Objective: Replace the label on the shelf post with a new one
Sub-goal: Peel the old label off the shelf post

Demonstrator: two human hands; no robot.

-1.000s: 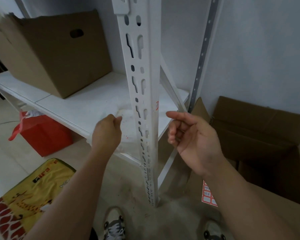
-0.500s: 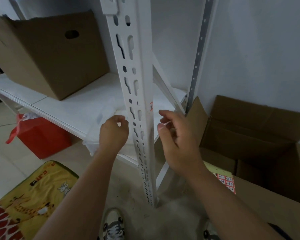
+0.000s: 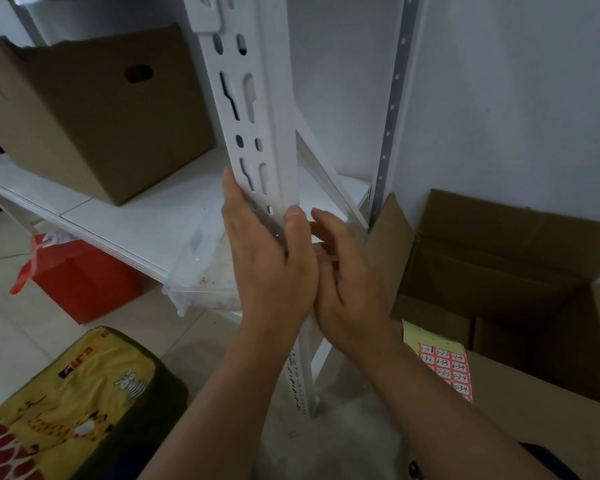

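The white slotted shelf post (image 3: 253, 133) stands upright in the middle. My left hand (image 3: 267, 265) wraps around it at shelf height, fingers on its left face and thumb on its right edge. My right hand (image 3: 350, 289) is just right of the post, its curled fingers against the post's right face, partly behind my left thumb. The old label on that face is hidden by my hands. A sheet of red-bordered numbered labels (image 3: 444, 368) lies on a cardboard flap at the lower right.
A closed cardboard box (image 3: 94, 116) sits on the white shelf board (image 3: 118, 223), with a clear plastic bag (image 3: 201, 265) at the shelf's edge. An open cardboard box (image 3: 499, 271) stands right. On the floor lie a red bag (image 3: 77, 275) and a yellow cushion (image 3: 66, 403).
My left hand has moved right and closed around the post. My right hand has come in against the post's right face, covering the red-marked label that showed before.
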